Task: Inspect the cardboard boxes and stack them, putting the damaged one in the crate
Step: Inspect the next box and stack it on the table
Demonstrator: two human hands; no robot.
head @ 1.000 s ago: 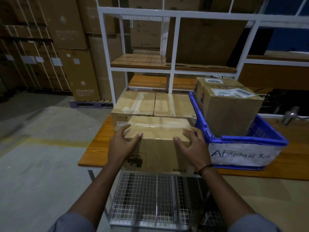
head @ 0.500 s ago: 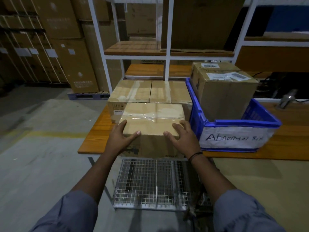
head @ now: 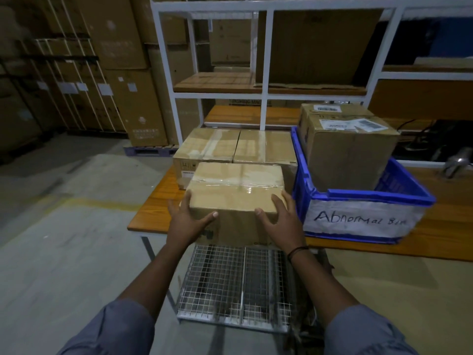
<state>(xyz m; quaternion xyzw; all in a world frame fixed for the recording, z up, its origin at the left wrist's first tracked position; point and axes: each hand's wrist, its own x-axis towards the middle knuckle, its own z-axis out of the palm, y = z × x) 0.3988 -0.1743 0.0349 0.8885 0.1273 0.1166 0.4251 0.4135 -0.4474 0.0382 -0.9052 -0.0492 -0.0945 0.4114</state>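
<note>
Not much new versus half a second ago: still gripping the front box [head: 235, 198] with the left hand [head: 188, 222] and the right hand [head: 282, 222], same near corners, thumbs on top, fingers wrapped round the side edges. Same spot too, right at the front edge of the table [head: 153, 213], just left of the blue crate [head: 358, 196]; can't tell if lifted or just resting there. Counting five cardboard boxes in all: this one, then two side by side right behind it, the left rear box [head: 208, 146] and the right rear box [head: 265, 147], touching each other, plus two inside the crate, the nearer crated box [head: 350, 160] and the farther crated box [head: 330, 110] behind it. Just one crate, with a white label [head: 358, 220] reading "Abnormal" on its near wall. One wire mesh cart [head: 230, 283] below the table's front edge. As for the front box: lying flat, taped top facing up, long axis running left to right along the table's front edge.
</note>
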